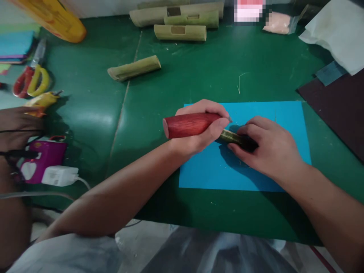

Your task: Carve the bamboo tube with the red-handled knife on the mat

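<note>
In the head view my left hand (207,131) is closed around a red wooden-handled carving tool (187,126). The handle's wide end points left, and a short bit of its metal tip shows past my fingers. Close by on the right, my right hand (270,142) grips a dark green bamboo piece (231,135) between thumb and fingers. The tool's tip is just above the bamboo's left end; whether they touch I cannot tell. Beneath both hands lies a blue sheet (210,176) with small shavings on it.
Bamboo tubes with cut openings (180,33) lie at the back, and a plain bamboo tube (135,68) nearer. To the left are scissors (31,76), a co-worker's hand (19,127) at a yellow tool (42,100), and a white plug (60,176). A dark board (335,110) lies right.
</note>
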Tool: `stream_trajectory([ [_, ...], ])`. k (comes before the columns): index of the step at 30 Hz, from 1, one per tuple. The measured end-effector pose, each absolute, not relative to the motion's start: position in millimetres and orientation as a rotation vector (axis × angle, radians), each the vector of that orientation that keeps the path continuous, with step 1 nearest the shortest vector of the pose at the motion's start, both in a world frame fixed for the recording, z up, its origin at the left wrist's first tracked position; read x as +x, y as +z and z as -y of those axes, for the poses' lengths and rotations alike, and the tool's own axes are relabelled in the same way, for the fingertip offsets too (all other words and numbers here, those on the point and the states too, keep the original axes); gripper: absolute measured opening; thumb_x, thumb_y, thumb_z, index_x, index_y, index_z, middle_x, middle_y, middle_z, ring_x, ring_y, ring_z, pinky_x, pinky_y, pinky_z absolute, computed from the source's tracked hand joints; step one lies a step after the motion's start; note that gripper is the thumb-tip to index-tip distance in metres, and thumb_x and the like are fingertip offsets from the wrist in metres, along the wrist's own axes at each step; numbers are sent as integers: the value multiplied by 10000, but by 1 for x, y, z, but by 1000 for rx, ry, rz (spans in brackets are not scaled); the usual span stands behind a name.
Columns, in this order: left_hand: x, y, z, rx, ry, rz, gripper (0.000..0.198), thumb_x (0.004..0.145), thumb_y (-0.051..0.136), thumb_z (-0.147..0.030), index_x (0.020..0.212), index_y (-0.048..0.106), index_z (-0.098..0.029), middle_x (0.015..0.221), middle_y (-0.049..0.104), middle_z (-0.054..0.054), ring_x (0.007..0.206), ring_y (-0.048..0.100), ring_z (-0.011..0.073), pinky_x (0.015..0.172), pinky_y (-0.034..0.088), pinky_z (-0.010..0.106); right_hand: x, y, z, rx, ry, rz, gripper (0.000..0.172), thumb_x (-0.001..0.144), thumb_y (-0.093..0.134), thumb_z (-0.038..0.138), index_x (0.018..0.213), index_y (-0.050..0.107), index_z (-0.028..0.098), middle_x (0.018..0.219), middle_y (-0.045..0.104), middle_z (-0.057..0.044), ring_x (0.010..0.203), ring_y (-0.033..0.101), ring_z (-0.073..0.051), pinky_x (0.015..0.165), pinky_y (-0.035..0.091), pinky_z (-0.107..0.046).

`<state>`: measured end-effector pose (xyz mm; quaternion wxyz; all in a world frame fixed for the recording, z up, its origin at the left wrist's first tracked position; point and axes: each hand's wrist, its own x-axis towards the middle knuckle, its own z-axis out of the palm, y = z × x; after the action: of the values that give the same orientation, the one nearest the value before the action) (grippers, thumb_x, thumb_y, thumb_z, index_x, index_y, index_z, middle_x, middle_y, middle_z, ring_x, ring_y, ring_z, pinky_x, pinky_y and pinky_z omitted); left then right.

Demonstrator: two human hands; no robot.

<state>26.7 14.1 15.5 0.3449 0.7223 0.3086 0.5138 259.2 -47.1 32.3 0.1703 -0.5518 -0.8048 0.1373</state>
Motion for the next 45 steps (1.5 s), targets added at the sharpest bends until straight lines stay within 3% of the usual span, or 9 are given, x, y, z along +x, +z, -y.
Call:
stream_trajectory([
  [6, 26, 14, -16, 1844, 1302, -812, 297, 1107, 785, -605, 1098, 857, -317, 958, 882, 36, 809, 854, 219, 761, 711, 376, 258, 34, 47, -1593, 404, 2281, 219, 1027, 749, 444, 955, 815, 248, 1032, 809, -122, 950, 756, -318, 773, 506, -422],
  [9, 27, 14, -16, 1792, 1258, -742, 295, 1124, 767, -570, 1122, 887, -301, 957, 888, 29, 729, 840, 184, 734, 716, 340, 258, 34, 46, -1583, 391, 2286, 226, 1028, 752, 453, 943, 812, 253, 1012, 806, -115, 933, 747, -312, 772, 505, -420],
  [15, 26, 18, -9, 1844, 1270, -791, 226, 1128, 774, -483, 1178, 892, -296, 1150, 924, 49, 1010, 898, 222, 940, 741, 379, 258, 33, 46, -1583, 404, 2282, 229, 1034, 747, 453, 982, 823, 243, 1063, 806, -130, 947, 743, -318, 766, 502, -424],
  [18, 26, 21, -9, 1853, 1260, -758, 218, 1116, 798, -471, 1237, 883, -311, 1192, 922, 51, 976, 896, 216, 920, 744, 394, 258, 31, 45, -1569, 392, 2278, 243, 1038, 743, 463, 978, 818, 240, 1049, 798, -123, 944, 735, -306, 765, 483, -410],
  [21, 25, 21, -12, 1948, 1213, -830, 172, 1085, 833, -498, 1137, 871, -339, 1138, 910, 33, 992, 869, 233, 948, 725, 433, 258, 30, 45, -1551, 390, 2284, 251, 1037, 745, 469, 954, 803, 240, 1015, 787, -119, 931, 723, -302, 762, 471, -407],
  [28, 22, 14, -16, 1890, 1221, -883, 338, 1096, 756, -651, 1041, 832, -326, 996, 865, 23, 877, 819, 219, 819, 662, 392, 257, 35, 45, -1592, 428, 2288, 219, 1035, 751, 451, 945, 797, 257, 1034, 799, -124, 963, 746, -321, 775, 504, -421],
  [33, 26, 23, -18, 1989, 1176, -793, 311, 1054, 786, -537, 896, 827, -273, 880, 848, 21, 755, 767, 190, 745, 651, 365, 256, 34, 44, -1585, 409, 2301, 220, 1027, 757, 453, 933, 793, 257, 1001, 782, -115, 936, 726, -312, 761, 481, -414],
  [38, 28, 24, -16, 1934, 1128, -791, 269, 1035, 691, -366, 804, 791, -271, 716, 763, -14, 632, 694, 168, 688, 626, 332, 255, 33, 44, -1556, 403, 2303, 227, 1040, 723, 447, 960, 801, 249, 1003, 768, -106, 920, 694, -289, 737, 432, -397],
  [45, 32, 20, -19, 1933, 1173, -675, 248, 1019, 697, -278, 776, 738, -240, 738, 795, -21, 655, 748, 146, 610, 561, 268, 253, 34, 44, -1528, 371, 2346, 285, 1078, 649, 433, 982, 825, 231, 992, 766, -115, 887, 673, -277, 739, 411, -409],
])
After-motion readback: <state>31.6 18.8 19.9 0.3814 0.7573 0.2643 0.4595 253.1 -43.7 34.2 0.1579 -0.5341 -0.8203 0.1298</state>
